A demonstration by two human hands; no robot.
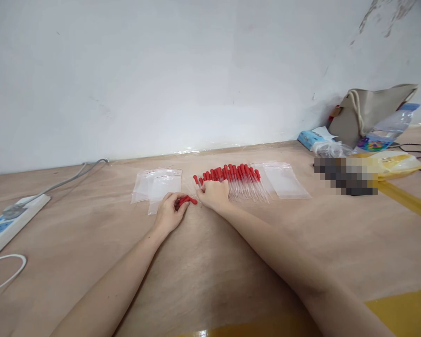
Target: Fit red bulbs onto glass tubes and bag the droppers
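My left hand (169, 213) is closed around a small bunch of red-bulbed droppers (185, 201), their red tops poking out to the right. Just to its right, my right hand (214, 193) rests with curled fingers on the near left edge of a row of several clear droppers with red bulbs (240, 180) lying on the wooden table (210, 262). One dropper's red tip shows by its fingertips. A pile of small clear zip bags (156, 185) lies behind my left hand. More clear bags (284, 180) lie right of the droppers.
A white power strip (10, 220) with cables sits at the left edge. At the far right stand a beige bag (368, 110), a plastic bottle (389, 128), a blue packet (310, 138) and a yellow packet (396, 164). Yellow tape (403, 199) marks the table. A white wall rises behind.
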